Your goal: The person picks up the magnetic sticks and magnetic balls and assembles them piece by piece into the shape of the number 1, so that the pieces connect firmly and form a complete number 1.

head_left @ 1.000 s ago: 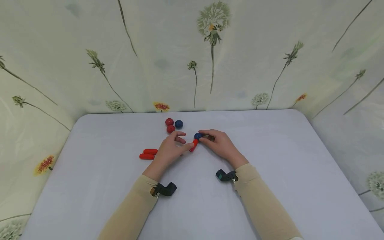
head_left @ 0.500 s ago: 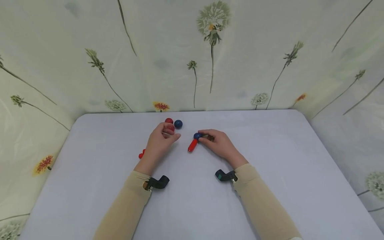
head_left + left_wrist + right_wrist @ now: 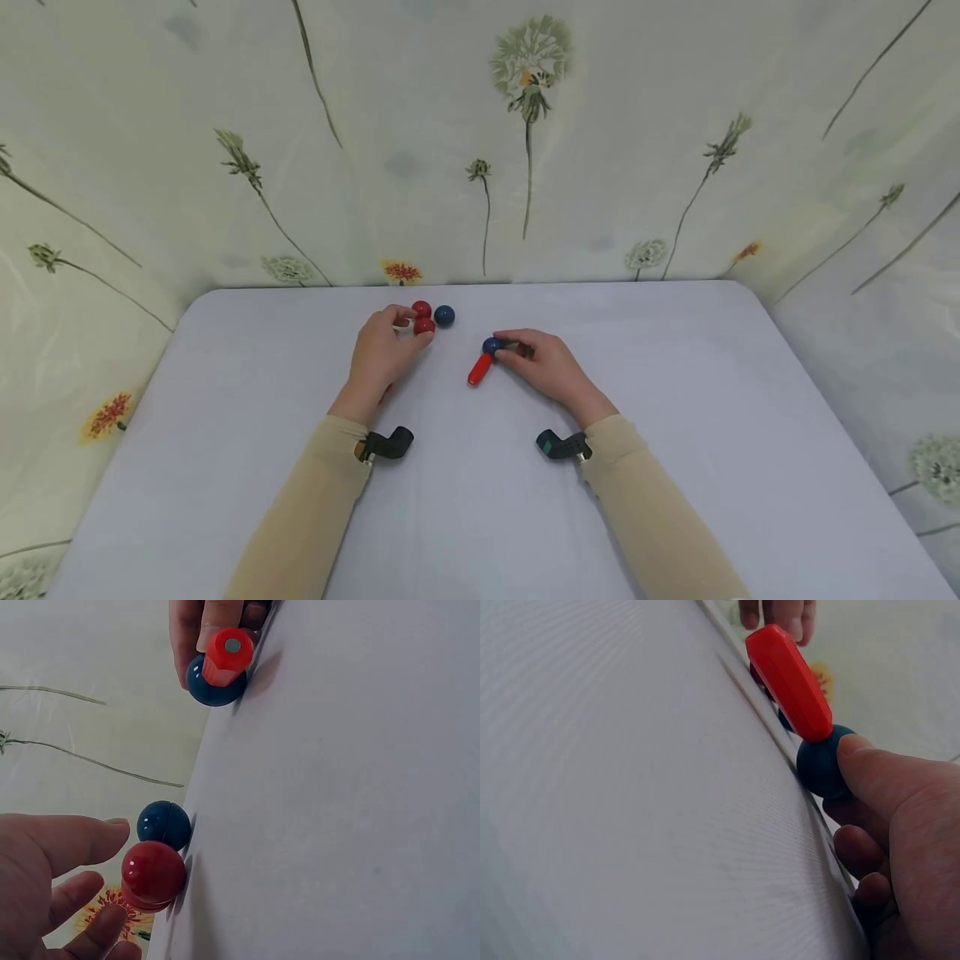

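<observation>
This looks like a small screened-off tabletop set-up for recording, though whether it stands in a home, a lab or an office cannot be told. A smooth white table with rounded far corners [image 3: 712, 383] stands against a pale cream-green hanging sheet [image 3: 405, 208], which rises behind its far edge and along both sides, printed with long-stemmed grey-green dandelions [image 3: 531, 62] and yellow-rimmed orange-red blooms [image 3: 110, 417]. Bent black wrist-worn devices [image 3: 392, 443] at the cuffs of both beige sleeves [image 3: 303, 512] also point to recording.
</observation>
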A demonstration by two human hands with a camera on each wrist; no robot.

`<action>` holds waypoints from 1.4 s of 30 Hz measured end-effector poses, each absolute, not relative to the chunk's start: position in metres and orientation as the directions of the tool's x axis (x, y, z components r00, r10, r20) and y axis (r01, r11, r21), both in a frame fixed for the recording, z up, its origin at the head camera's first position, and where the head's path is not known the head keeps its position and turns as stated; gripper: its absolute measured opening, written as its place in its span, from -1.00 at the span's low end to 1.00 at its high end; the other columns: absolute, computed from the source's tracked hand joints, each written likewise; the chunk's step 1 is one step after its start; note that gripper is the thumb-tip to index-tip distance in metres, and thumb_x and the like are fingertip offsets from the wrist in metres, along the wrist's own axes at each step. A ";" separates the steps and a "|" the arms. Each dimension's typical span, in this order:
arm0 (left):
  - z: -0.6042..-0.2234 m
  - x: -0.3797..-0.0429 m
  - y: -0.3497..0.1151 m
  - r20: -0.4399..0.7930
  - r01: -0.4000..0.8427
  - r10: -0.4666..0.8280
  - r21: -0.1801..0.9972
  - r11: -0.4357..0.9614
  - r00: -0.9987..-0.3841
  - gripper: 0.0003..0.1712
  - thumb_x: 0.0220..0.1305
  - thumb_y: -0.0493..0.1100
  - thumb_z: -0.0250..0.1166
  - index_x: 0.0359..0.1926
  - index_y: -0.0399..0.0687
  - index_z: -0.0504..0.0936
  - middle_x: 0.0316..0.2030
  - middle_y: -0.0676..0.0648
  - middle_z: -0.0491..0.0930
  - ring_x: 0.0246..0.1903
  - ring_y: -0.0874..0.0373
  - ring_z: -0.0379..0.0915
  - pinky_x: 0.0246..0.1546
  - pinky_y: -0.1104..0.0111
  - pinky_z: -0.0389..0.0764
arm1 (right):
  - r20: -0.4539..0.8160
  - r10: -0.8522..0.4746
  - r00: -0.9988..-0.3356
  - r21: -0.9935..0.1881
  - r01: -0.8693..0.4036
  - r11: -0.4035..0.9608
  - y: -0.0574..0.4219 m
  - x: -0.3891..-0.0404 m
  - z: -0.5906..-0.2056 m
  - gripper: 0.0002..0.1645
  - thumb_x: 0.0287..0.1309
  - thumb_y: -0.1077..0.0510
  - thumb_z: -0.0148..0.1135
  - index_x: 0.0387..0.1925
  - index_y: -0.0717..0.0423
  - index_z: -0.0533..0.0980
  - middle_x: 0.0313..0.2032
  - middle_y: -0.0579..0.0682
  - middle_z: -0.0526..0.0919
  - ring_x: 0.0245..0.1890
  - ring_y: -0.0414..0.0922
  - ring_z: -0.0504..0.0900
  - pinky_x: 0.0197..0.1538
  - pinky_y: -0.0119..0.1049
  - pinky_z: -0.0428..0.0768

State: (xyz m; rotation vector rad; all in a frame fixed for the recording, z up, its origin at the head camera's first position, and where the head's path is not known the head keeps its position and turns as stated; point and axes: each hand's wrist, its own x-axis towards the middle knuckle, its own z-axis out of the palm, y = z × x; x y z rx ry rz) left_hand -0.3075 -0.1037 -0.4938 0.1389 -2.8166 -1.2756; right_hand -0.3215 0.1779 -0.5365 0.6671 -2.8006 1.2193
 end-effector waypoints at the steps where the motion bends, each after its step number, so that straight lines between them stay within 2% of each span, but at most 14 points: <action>1: -0.495 -0.309 -0.104 0.005 -0.066 -0.103 0.742 0.668 -0.995 -0.48 0.19 0.11 0.42 0.08 0.00 0.53 -0.01 -0.07 0.52 -0.03 0.01 0.40 -0.01 0.14 0.51 | 0.182 -0.379 -0.908 -0.694 -0.391 0.604 0.178 -0.322 -0.537 -0.55 0.25 -0.21 0.28 0.14 -0.27 0.59 -0.22 -0.27 0.62 -0.27 -0.21 0.52 -0.16 -0.23 0.53; 16: -0.499 -0.315 -0.098 0.018 -0.049 -0.078 0.638 0.768 -0.997 -0.51 0.20 0.09 0.40 0.05 -0.04 0.54 -0.03 -0.13 0.52 -0.07 -0.04 0.40 -0.05 0.11 0.49 | 0.164 -0.384 -0.909 -0.692 -0.383 0.612 0.178 -0.321 -0.535 -0.54 0.25 -0.21 0.28 0.15 -0.25 0.59 -0.22 -0.25 0.62 -0.25 -0.20 0.51 -0.15 -0.23 0.53; 23: -0.500 -0.314 -0.095 0.023 -0.042 -0.073 0.634 0.772 -0.997 -0.50 0.20 0.06 0.40 0.05 -0.08 0.53 -0.04 -0.14 0.52 -0.08 -0.05 0.43 -0.03 0.09 0.50 | 0.159 -0.381 -0.911 -0.699 -0.377 0.607 0.178 -0.320 -0.535 -0.56 0.25 -0.19 0.29 0.14 -0.26 0.60 -0.22 -0.25 0.62 -0.26 -0.19 0.51 -0.15 -0.23 0.53; 35: -0.491 -0.313 -0.088 0.083 0.029 -0.017 0.523 0.852 -0.996 -0.60 0.24 0.05 0.38 -0.02 -0.06 0.57 -0.23 -0.07 0.52 -0.26 0.01 0.39 -0.20 0.18 0.48 | 0.176 -0.373 -0.911 -0.704 -0.381 0.600 0.177 -0.322 -0.532 -0.54 0.25 -0.21 0.28 0.15 -0.24 0.59 -0.19 -0.24 0.64 -0.24 -0.21 0.54 -0.11 -0.21 0.53; 42: -0.492 -0.311 -0.089 0.049 0.004 -0.025 0.505 0.863 -0.998 -0.47 0.17 0.13 0.43 0.04 -0.07 0.57 -0.27 -0.06 0.52 -0.27 0.03 0.40 -0.26 0.21 0.49 | 0.164 -0.377 -0.912 -0.700 -0.377 0.606 0.176 -0.322 -0.533 -0.53 0.24 -0.23 0.28 0.14 -0.25 0.59 -0.20 -0.25 0.64 -0.25 -0.21 0.53 -0.12 -0.21 0.53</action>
